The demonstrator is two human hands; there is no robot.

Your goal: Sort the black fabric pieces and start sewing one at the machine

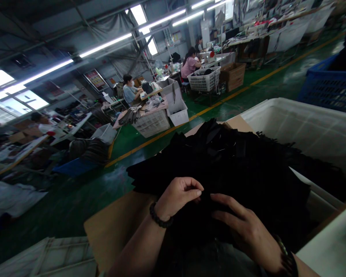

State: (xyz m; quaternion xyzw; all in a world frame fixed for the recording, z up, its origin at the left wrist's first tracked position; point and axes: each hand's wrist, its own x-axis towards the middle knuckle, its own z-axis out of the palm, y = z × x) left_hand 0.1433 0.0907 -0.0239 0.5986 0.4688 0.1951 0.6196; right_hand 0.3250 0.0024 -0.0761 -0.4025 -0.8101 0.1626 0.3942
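A big heap of black cloth pieces [219, 165] fills the middle in front of me, so dark that single edges hardly show. Over its near side, my left hand [180, 194] is closed in a pinch, thumb tip against forefinger. What sits between those fingertips, if anything, is lost in the black. Close by on the right, my right hand [243, 225] lies against the cloth with its fingers stretched out and apart, pointing toward the left hand. A dark beaded bracelet [158, 216] circles the left wrist.
Cardboard [118, 227] juts out left of the heap. To the right stand a white bin [302, 119] holding more black pieces and a blue crate [328, 86]. Across the green floor, several people sit at sewing tables, near a white basket [203, 80] and a cardboard box [233, 75].
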